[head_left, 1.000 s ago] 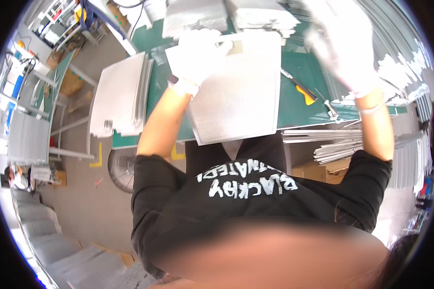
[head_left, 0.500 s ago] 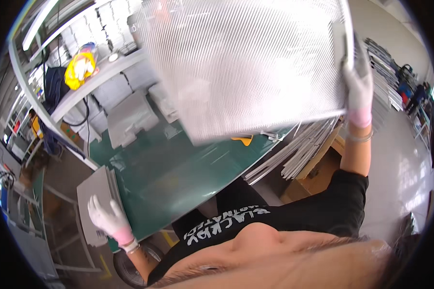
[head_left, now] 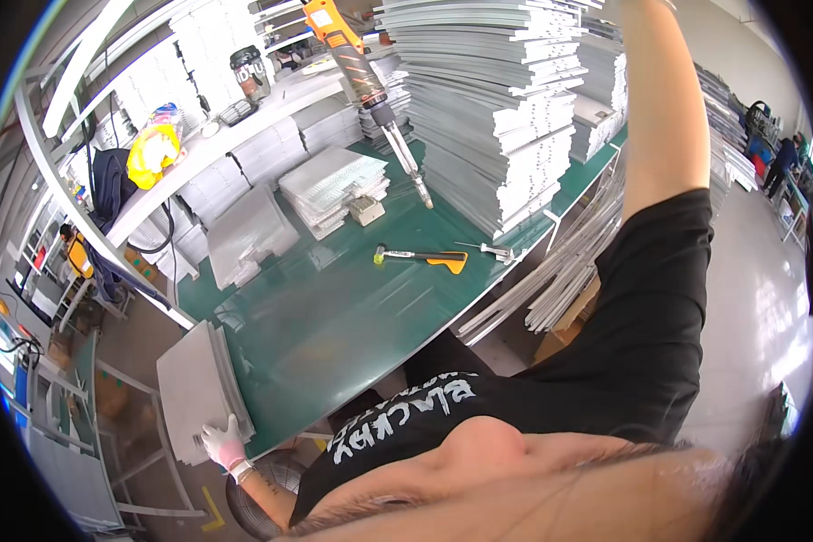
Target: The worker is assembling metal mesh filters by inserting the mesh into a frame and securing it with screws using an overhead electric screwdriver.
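In a white glove with a pink cuff, my left hand (head_left: pixel 223 443) is at the near corner of a short stack of flat grey panels (head_left: pixel 190 384), at the table's left end. Its fingers and thumb grip the edge of a panel there. My right forearm (head_left: pixel 667 117) stretches up past the top edge of the view, beside a tall stack of pale, thin panels (head_left: pixel 479 108). The right hand itself is out of sight, so what it holds or touches is hidden.
On the green table (head_left: pixel 334 330) lie a hammer (head_left: pixel 420 256), a small screwdriver (head_left: pixel 488 249), a small block (head_left: pixel 366 210) and low panel stacks (head_left: pixel 334 185). An orange power driver (head_left: pixel 361 81) hangs above. Long strips (head_left: pixel 560 280) lie along the right side. Another person (head_left: pixel 783 172) stands far right.
The large ribbed panel in my right hand has left the view, as that arm reached farther up and away. My left hand has come down from open above the grey stack to its near corner.
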Demonstrator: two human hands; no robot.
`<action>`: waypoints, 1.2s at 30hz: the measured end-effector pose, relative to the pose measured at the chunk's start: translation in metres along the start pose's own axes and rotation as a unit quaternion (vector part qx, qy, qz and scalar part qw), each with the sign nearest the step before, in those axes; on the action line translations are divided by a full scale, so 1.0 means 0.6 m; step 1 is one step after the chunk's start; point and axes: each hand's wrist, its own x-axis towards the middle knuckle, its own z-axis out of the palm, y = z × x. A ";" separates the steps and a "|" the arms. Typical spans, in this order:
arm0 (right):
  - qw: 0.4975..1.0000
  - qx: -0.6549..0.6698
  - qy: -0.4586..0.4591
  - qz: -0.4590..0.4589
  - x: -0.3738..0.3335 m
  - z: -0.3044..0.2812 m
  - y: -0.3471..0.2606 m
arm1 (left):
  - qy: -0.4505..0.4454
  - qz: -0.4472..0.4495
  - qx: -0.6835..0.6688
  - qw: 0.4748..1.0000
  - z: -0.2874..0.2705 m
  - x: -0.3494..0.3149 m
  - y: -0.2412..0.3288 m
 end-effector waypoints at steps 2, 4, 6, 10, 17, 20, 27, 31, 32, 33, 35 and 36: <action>0.992 -0.108 0.006 -0.059 0.002 0.009 0.010 | -0.042 -0.012 -0.062 0.997 -0.004 0.012 -0.006; 0.969 -0.217 0.012 -0.118 0.007 0.018 0.026 | -0.044 -0.016 -0.073 0.996 -0.007 0.011 -0.008; 0.929 -0.325 0.017 -0.176 0.017 0.022 0.047 | -0.048 -0.020 -0.083 0.995 -0.014 0.008 -0.010; 0.808 -0.516 0.017 -0.283 0.040 0.039 0.093 | -0.017 -0.001 -0.106 0.994 -0.015 0.024 -0.016; 0.889 -0.278 0.000 -0.365 -0.281 -0.020 0.139 | 0.025 0.008 -0.281 0.959 0.028 0.129 -0.120; 0.880 -0.267 -0.252 -0.300 -0.473 -0.037 0.274 | 0.008 0.032 -0.262 0.964 0.020 0.049 -0.097; 0.837 -0.132 -0.530 -0.042 -0.818 0.019 0.473 | -0.120 0.019 -0.103 0.987 -0.055 0.039 0.009; 0.820 -0.089 -0.565 -0.019 -0.881 0.169 0.541 | -0.070 0.062 -0.146 0.985 -0.014 0.042 -0.056; 0.824 -0.089 -0.558 -0.024 -0.882 0.216 0.566 | -0.071 0.061 -0.146 0.985 -0.025 0.044 -0.041; 0.834 -0.092 -0.542 -0.057 -0.880 0.264 0.592 | -0.080 0.061 -0.172 0.980 -0.057 0.038 -0.017; 0.829 -0.109 -0.541 -0.094 -0.885 0.372 0.643 | -0.088 0.018 -0.281 0.956 -0.103 0.032 -0.016; 0.835 -0.117 -0.529 -0.090 -0.889 0.424 0.661 | -0.087 0.012 -0.280 0.956 -0.113 0.034 -0.029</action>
